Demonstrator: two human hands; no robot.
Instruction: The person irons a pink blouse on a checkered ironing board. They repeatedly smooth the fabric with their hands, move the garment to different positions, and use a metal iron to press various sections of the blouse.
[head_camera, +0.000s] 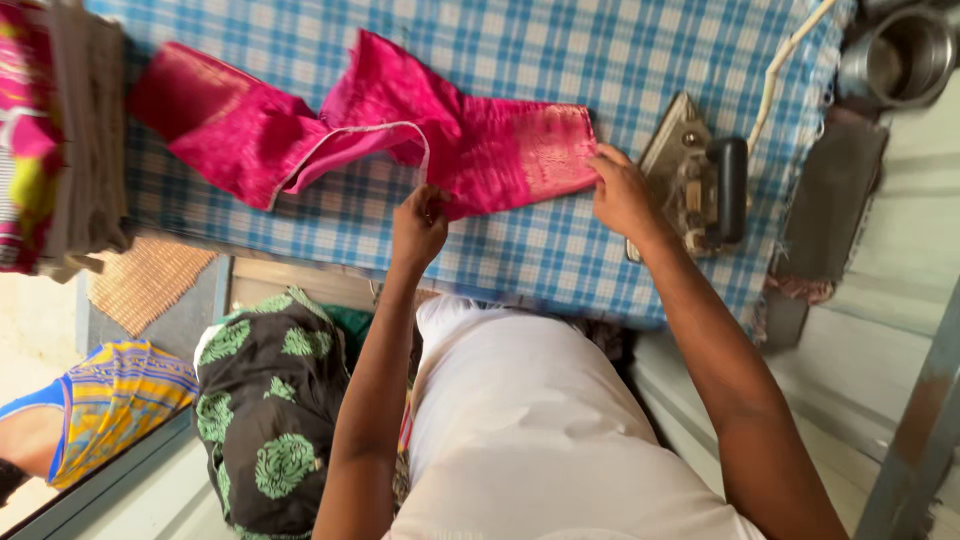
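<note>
Head view, looking down.

Pink blouse (400, 140): magenta fabric with a woven golden sheen on the sleeves, pale piping along one curved edge; spread rumpled across the middle of the ironing table (560, 50), one sleeve out toward the fabric stack, the other flat toward the iron.

Left hand (420, 225): at the blouse's near hem, fingers closed, pinching the fabric edge.

Right hand (620, 190): at the flat sleeve's end, fingers bent over the cuff edge and pressing it down; just beside the iron.

Iron (690, 180): old metal body with a black handle, resting on the table cover beside the sleeve end; pale cord (785, 60) running off toward the far corner.

Table cover: blue-and-white checked cloth, padded, frayed at one corner.

Stack of folded fabric (60, 130): at the table's end, grey and pink-yellow layers.

Metal pot (900, 55): off the far corner, beyond the cord.

Dark cloth pad (830, 200): on a ledge beside the iron.

Below the table edge: woven mat (145, 280); black cloth with green floral print (270, 410); yellow-and-blue patterned cloth (110, 400); pale floor.

White garment (520, 430) of the wearer in the foreground.
</note>
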